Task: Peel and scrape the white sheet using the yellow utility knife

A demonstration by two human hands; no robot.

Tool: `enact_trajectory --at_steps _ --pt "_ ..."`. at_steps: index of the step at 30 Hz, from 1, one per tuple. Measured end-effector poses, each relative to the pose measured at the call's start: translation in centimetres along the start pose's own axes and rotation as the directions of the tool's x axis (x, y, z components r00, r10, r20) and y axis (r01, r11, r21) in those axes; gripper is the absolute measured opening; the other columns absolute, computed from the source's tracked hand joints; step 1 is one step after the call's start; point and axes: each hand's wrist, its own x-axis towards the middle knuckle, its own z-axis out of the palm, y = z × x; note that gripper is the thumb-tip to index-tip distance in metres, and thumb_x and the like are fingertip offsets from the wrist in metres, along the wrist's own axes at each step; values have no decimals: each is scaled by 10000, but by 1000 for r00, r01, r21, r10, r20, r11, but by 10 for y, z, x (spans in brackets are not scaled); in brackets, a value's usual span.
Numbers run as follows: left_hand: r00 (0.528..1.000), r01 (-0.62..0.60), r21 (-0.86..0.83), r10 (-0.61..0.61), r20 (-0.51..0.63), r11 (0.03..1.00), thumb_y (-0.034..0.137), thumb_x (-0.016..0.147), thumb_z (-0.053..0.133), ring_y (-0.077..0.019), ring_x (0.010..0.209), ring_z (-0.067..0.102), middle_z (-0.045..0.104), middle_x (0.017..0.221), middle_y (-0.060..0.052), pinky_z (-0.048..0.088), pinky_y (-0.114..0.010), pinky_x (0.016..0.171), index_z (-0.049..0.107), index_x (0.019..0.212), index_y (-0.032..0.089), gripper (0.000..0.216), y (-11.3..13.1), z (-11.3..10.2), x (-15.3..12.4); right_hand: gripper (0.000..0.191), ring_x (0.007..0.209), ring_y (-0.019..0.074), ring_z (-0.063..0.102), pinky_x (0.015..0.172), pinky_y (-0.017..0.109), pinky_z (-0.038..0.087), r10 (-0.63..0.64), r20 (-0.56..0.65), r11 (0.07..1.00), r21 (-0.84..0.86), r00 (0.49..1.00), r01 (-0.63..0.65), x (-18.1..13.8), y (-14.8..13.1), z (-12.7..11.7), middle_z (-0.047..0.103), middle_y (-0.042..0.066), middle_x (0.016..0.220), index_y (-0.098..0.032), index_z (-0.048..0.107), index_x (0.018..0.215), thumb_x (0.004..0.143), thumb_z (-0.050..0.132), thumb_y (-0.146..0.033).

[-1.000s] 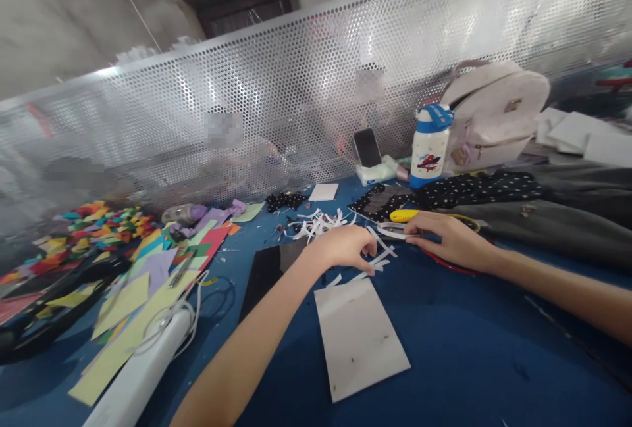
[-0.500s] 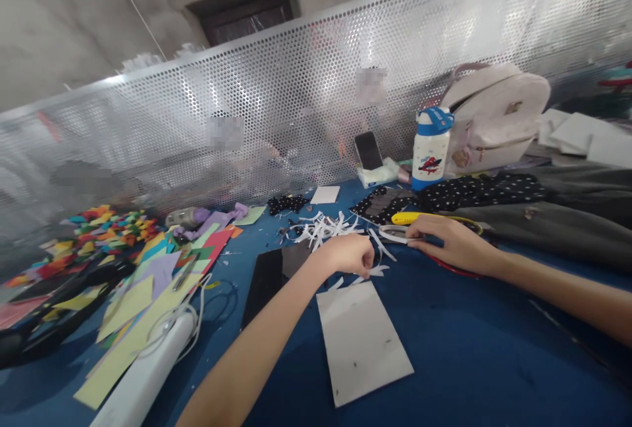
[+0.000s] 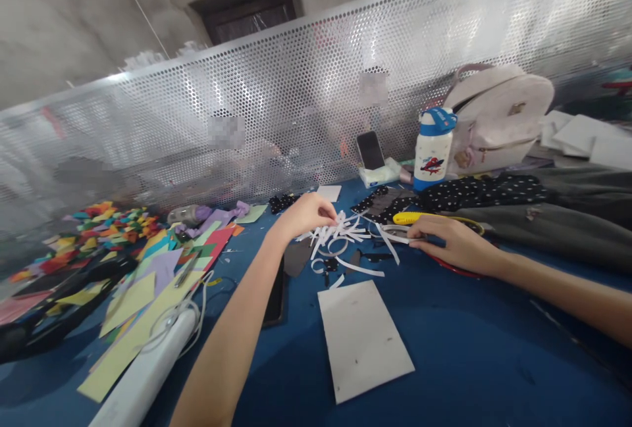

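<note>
My left hand point(image 3: 312, 212) reaches over a heap of white paper strips point(image 3: 340, 229), its fingers pinched at the strips along the heap's edge. Fingertips and strips overlap there, so the exact grip is partly hidden. To the right, my right hand point(image 3: 444, 241) is wrapped round scissors point(image 3: 392, 231) whose metal blades point left; a red handle edge shows below the palm. One long white strip hangs beside the blades. In front of both hands lies a pale rectangular board point(image 3: 364, 341) with small dark specks. Dark scraps point(image 3: 299, 256) lie near the heap.
A black phone-like slab point(image 3: 275, 302) lies partly under my left forearm. Leftward are coloured paper sheets point(image 3: 143, 282) and a white power strip point(image 3: 148, 374). A yellow-handled tool point(image 3: 407, 218), bottle point(image 3: 431, 150), propped phone point(image 3: 370, 149) and backpack point(image 3: 508, 114) stand or lie behind, before a perforated metal screen point(image 3: 276, 85).
My left hand has moved up and left, from the strips near the board to the heap, uncovering loose curls and scraps. My right hand has stayed in place with the scissors.
</note>
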Motion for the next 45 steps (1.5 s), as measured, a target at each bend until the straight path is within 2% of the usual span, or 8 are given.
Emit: enact_trajectory --at_steps 3,6,12,17,22,26,41,45 --pt "988 73 40 -67 -138 997 359 992 622 -225 1048 656 633 1247 -88 569 -417 889 623 1231 176 301 -23 -5 -2 160 859 237 686 795 370 532 -2 -1 1000 -1 1000 2 0 0 0 718 38 902 -253 661 915 967 573 -376" --pt "960 135 79 -111 -255 988 353 998 614 -223 1063 650 623 1267 -95 565 -423 901 615 1247 184 301 -42 3 2 162 863 240 692 794 373 539 -8 -5 1000 0 1000 8 0 1 0 727 45 913 -253 667 914 964 574 -376" --pt "939 169 169 -107 -326 971 352 998 614 -221 1063 651 623 1268 -93 566 -416 899 617 1245 192 294 -59 20 8 191 843 245 693 775 376 549 -20 -18 1000 0 1000 20 1 -1 -1 733 56 896 -249 675 901 967 567 -392" --pt "948 71 268 19 -318 961 353 1001 608 -222 1070 649 622 1273 -95 563 -425 910 619 1242 191 290 -31 30 18 181 837 235 696 757 357 549 -19 -41 1000 -3 999 19 0 -2 -1 737 49 904 -252 671 907 971 567 -386" --pt "943 -145 377 243 -227 915 342 994 621 -237 1105 639 613 1293 -101 552 -453 935 610 1258 178 312 19 64 35 210 838 249 702 776 375 547 21 -139 1000 -7 990 -22 0 2 -1 745 67 922 -238 661 907 979 550 -400" --pt "924 -229 431 334 -185 873 341 990 627 -246 1120 635 605 1308 -104 549 -465 941 594 1287 176 341 35 86 40 220 805 241 704 749 358 550 55 -201 998 2 978 -56 1 1 -3 739 61 881 -235 637 897 995 517 -391" --pt "918 -132 604 327 -225 786 344 990 627 -238 1093 643 614 1283 -101 558 -451 919 601 1269 171 329 37 109 51 197 807 232 697 731 331 531 61 -203 998 17 977 -59 0 3 1 739 52 889 -227 654 898 979 562 -381" --pt "922 -115 603 312 -232 789 345 990 627 -235 1082 647 618 1273 -100 562 -446 911 601 1266 169 328 37 105 52 191 810 235 697 736 337 533 54 -205 999 15 977 -52 0 3 0 741 54 893 -228 654 910 980 560 -379"
